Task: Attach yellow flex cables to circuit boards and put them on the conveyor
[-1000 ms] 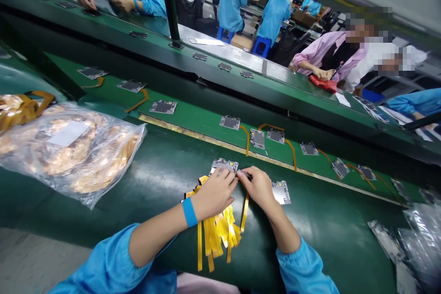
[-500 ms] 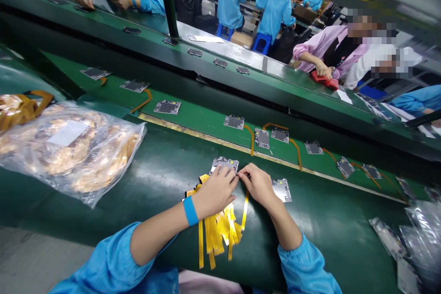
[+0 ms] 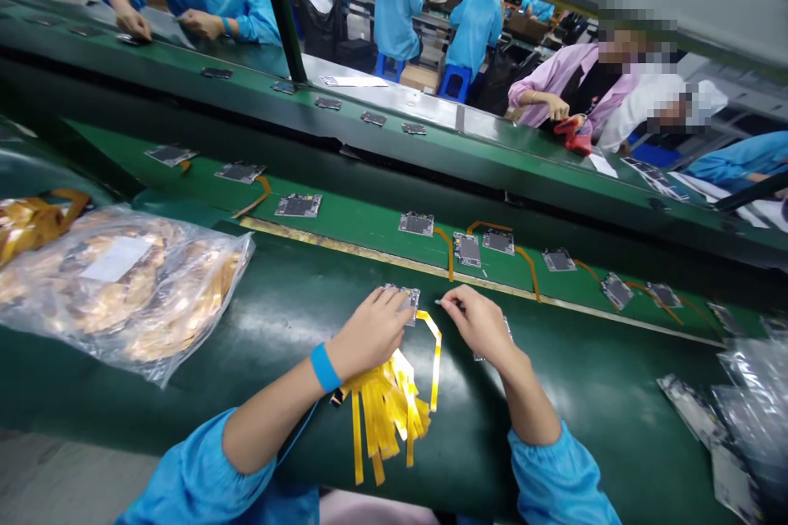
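A grey circuit board (image 3: 413, 303) lies on the green bench, its left part covered by my left hand (image 3: 373, 326). My left fingers hold the board, bent over its top. From the board's right corner a yellow flex cable (image 3: 437, 353) runs down to the bench. My right hand (image 3: 477, 320) is just right of the board, apart from it, thumb and forefinger pinched. A tiny greyish tip shows at the pinch, too small to name. Behind my right wrist another circuit board (image 3: 508, 328) is mostly hidden. A bunch of yellow flex cables (image 3: 385, 414) is spread below my left hand.
Past the bench edge strip (image 3: 345, 250), a green belt (image 3: 357, 230) carries several boards, many with orange cables. A clear bag of coppery cables (image 3: 116, 279) lies at left, plastic bags (image 3: 754, 394) and boards (image 3: 732, 476) at right. Co-workers sit across the line.
My right hand has moved right, away from the board's corner, uncovering the yellow cable there. My left hand stays on the board. The view has shifted slightly.
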The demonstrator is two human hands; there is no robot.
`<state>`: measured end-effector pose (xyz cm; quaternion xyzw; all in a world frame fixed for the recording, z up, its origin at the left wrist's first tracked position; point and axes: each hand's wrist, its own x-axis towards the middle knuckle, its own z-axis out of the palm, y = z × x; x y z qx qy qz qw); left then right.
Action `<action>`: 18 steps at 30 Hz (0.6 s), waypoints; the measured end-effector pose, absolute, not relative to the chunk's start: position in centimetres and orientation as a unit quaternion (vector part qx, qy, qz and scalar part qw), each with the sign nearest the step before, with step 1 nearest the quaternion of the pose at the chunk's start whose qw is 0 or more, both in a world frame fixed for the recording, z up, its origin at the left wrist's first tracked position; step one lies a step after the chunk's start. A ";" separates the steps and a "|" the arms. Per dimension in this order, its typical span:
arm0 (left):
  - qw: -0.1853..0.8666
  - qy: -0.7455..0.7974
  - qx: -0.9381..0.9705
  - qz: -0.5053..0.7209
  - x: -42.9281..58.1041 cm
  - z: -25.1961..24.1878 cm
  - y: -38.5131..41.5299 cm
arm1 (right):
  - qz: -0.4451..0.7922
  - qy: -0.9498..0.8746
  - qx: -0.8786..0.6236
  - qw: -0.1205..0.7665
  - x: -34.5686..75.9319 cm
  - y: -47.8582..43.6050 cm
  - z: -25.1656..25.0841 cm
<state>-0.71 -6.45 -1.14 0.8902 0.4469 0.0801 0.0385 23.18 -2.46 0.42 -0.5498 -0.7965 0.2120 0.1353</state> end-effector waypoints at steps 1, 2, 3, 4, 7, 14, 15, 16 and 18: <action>0.032 0.448 0.890 0.077 -1.0 -1.0 -6.1 | 0.208 -0.790 -0.556 0.153 23.7 -2.5 1.0; 0.025 0.447 0.892 0.068 -1.2 -0.8 -5.6 | 0.204 -0.783 -0.563 0.171 24.1 -2.5 1.6; 0.020 0.444 0.894 0.053 -1.3 -0.7 -5.1 | 0.198 -0.776 -0.568 0.188 24.5 -2.5 2.2; 0.019 0.439 0.898 0.033 -1.4 -0.5 -4.6 | 0.193 -0.771 -0.572 0.206 24.9 -2.6 2.6; 0.025 0.416 0.909 -0.024 -1.1 0.0 -3.1 | 0.181 -0.762 -0.569 0.250 25.5 -2.8 3.5; 0.005 0.379 0.924 -0.051 -0.7 1.0 -0.9 | 0.166 -0.742 -0.570 0.311 26.4 -3.0 3.9; 0.002 0.383 0.923 -0.043 -0.9 1.2 -0.5 | 0.165 -0.739 -0.571 0.317 26.5 -3.0 4.0; -0.002 0.390 0.920 -0.033 -1.2 1.6 0.0 | 0.165 -0.736 -0.571 0.323 26.7 -3.0 4.1; -0.016 0.416 0.909 -0.014 -2.1 2.5 1.4 | 0.161 -0.732 -0.572 0.333 26.8 -3.0 4.3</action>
